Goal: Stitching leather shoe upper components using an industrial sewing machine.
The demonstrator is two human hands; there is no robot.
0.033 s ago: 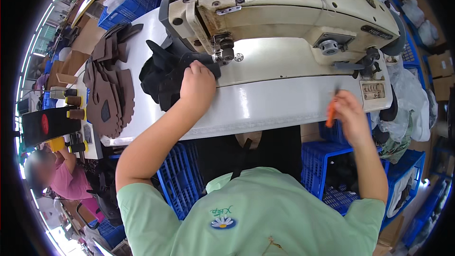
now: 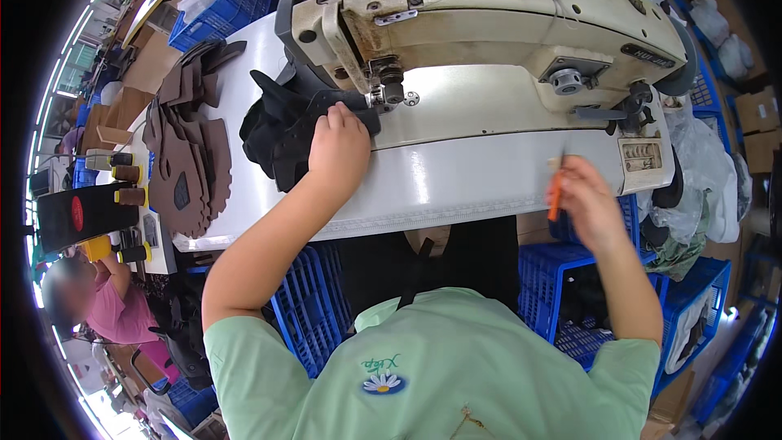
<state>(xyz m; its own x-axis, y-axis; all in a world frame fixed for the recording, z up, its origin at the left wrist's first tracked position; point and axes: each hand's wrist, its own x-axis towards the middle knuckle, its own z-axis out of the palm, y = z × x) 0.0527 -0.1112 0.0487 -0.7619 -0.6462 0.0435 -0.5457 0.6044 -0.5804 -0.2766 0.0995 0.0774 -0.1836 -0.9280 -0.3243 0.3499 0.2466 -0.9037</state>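
My left hand (image 2: 339,145) has its fingers bunched on the edge of a black fabric piece (image 2: 281,126), which lies in folds left of the needle area. The front edge of that piece reaches the presser foot (image 2: 380,98) of a cream sewing machine (image 2: 481,37). My right hand (image 2: 588,194) is raised over the table's front edge, right of the machine's middle, closed round a slim orange-handled tool (image 2: 555,198). A thin dark tip points away from me; motion blur hides its exact kind.
Brown cut pieces (image 2: 191,171) are stacked on the white table (image 2: 432,179) at left. Thread spools (image 2: 129,183) stand beyond them. Blue crates (image 2: 562,277) sit below the table. Another person (image 2: 122,305) in pink is at far left. Clear plastic bags (image 2: 709,171) hang at right.
My right hand has moved to the left with the orange-handled tool, whose tip now points more upright. My left hand stays on the black fabric piece.
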